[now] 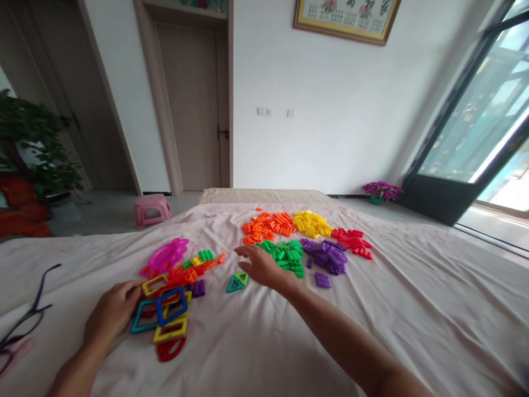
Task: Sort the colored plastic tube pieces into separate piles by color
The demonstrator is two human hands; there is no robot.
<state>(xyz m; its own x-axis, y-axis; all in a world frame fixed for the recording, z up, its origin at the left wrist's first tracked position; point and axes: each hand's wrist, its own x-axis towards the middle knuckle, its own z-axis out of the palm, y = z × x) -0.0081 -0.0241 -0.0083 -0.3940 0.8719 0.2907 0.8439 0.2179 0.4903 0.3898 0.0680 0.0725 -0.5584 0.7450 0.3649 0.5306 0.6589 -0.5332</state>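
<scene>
My left hand (111, 313) is at the left side of a mixed pile, its finger and thumb closed at the edge of a yellow square magnetic tile (155, 284). Under and beside that tile lie a blue square tile (171, 306), a teal tile (140, 325), another yellow tile (171, 330) and a red rounded piece (171, 349). My right hand (261, 266) hovers palm down with fingers apart, holding nothing. Just left of it are two joined triangle tiles (237, 282), teal and green. The green tube blocks (289, 257) are partly hidden behind this hand.
Sorted heaps of orange (270, 225), yellow (312, 224), red (352, 242) and purple tube blocks (326, 255) sit beyond my right hand. A pink flower-edged tray (167, 256) lies behind the mixed pile. Glasses (27, 325) rest at the left on the cloth.
</scene>
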